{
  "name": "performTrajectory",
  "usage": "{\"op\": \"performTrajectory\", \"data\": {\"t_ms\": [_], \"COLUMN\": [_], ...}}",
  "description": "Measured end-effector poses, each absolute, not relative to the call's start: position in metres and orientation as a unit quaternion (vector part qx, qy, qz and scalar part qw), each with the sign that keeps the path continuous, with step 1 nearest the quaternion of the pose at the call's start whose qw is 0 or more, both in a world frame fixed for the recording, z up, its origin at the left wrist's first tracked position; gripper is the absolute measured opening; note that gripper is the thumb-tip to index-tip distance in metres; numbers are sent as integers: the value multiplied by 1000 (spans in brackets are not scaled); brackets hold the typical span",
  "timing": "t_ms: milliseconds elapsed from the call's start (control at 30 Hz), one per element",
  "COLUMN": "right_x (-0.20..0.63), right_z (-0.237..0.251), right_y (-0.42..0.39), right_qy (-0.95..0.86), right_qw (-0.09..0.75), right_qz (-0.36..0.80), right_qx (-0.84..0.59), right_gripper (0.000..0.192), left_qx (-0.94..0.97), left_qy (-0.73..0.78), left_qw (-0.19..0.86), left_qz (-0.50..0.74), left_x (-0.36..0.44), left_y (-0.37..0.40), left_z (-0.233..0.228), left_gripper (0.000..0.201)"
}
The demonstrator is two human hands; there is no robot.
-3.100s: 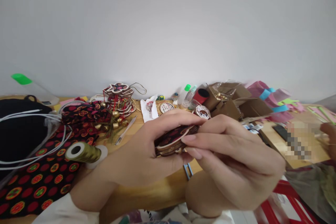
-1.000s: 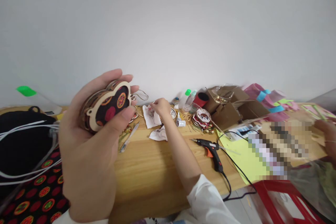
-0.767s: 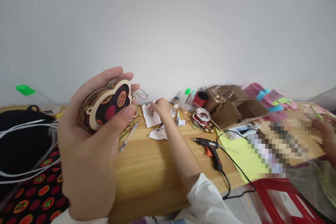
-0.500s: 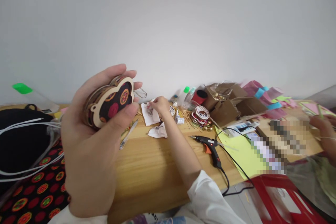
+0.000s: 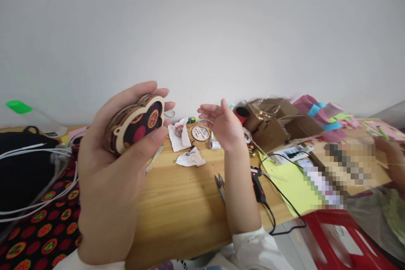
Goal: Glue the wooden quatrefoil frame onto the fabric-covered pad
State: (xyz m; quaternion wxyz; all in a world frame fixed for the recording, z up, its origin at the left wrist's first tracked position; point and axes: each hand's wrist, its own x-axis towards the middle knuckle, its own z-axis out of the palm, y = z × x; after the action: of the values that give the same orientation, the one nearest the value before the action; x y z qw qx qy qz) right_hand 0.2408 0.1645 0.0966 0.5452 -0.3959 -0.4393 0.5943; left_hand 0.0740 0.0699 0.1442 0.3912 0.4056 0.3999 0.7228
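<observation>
My left hand (image 5: 109,185) is raised on the left, its fingers and thumb wrapped round a stack of wooden cloud-shaped frames (image 5: 144,124). The front frame has a small loop at one side and dark fabric with red and orange rounds inside it. Over the table, my right hand (image 5: 224,128) is held up with its fingers stretched out to the left, holding nothing. Left of it lie a round wooden disc (image 5: 201,133) with dark markings, a small white tube (image 5: 214,141), and two crumpled white tissues, one upper (image 5: 179,136) and one lower (image 5: 190,158).
Scissors (image 5: 219,183) and a black glue gun (image 5: 257,185) lie partly behind my right forearm, its cord trailing over yellow paper (image 5: 292,192). Cardboard boxes (image 5: 272,124) stand behind. Patterned fabric (image 5: 44,228) and white cables (image 5: 38,211) are at left. Another person's hand (image 5: 390,156) is at far right.
My right hand has left the upper tissue and moved right and up, its fingers now spread. The disc and scissors show more. My left hand still holds the frames, shifted slightly right.
</observation>
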Motion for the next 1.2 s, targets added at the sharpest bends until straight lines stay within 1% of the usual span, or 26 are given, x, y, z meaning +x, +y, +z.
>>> {"op": "performTrajectory", "data": {"t_ms": [67,200,333,400,600,733,933,1100,1200], "right_x": [245,251,255,256,257,257,256,252,250], "right_z": [104,113,117,119,120,119,118,119,120], "right_y": [152,134,128,127,126,126,125,123,122], "right_qy": [-439,-464,-502,-509,-480,-447,-421,-438,-458], "right_qw": [556,576,562,549,530,527,530,518,513], "right_qz": [611,606,614,628,675,708,717,727,717], "right_qx": [-354,-295,-235,-212,-183,-144,-167,-106,-113], "right_gripper": [48,44,61,65,68,65,65,62,64], "left_qx": [409,400,372,373,388,388,387,387,390], "left_qy": [381,344,334,332,351,335,339,340,339], "left_qw": [424,506,583,602,601,608,628,645,641], "left_qz": [713,683,641,623,605,606,584,565,567], "left_x": [74,74,77,79,79,78,83,83,81], "left_y": [74,84,91,93,94,96,93,91,91], "left_z": [143,138,136,136,131,128,133,134,134], "left_gripper": [41,39,36,34,35,35,33,34,33]}}
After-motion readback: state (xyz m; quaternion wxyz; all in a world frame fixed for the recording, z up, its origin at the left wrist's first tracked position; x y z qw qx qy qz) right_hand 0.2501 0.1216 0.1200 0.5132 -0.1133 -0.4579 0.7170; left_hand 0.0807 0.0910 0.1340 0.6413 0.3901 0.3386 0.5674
